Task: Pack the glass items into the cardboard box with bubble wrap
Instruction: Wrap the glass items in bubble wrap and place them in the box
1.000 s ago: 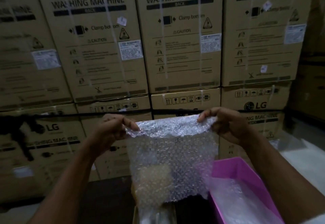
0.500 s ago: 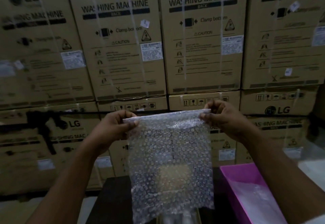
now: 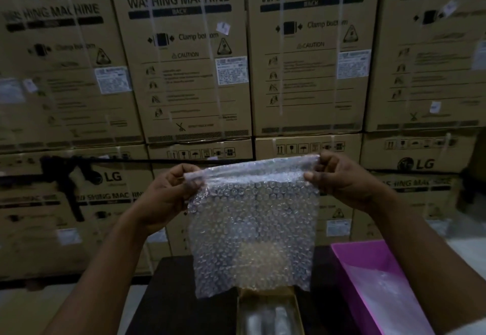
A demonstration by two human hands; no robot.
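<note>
A clear sheet of bubble wrap [image 3: 252,229] hangs upright in front of me, stretched flat between both hands. My left hand [image 3: 168,195] pinches its top left corner and my right hand [image 3: 342,177] pinches its top right corner. Its top edge is folded or rolled over into a narrow band. Below the sheet, a small open cardboard box [image 3: 265,295] sits on the dark table [image 3: 171,295]. Inside the box lie pale wrapped items [image 3: 265,319], too dim to make out. The sheet's lower edge hides the box's far end.
A pink bin [image 3: 352,255] with clear plastic wrap inside stands at the right of the table. Stacked washing machine cartons [image 3: 184,71] form a wall right behind the table. Pale floor shows at the lower left.
The sheet has been lifted and pulled taut between my hands, its crumpled top edge straightened and folded over. My view has shifted left and up, and the open box now shows beneath.
</note>
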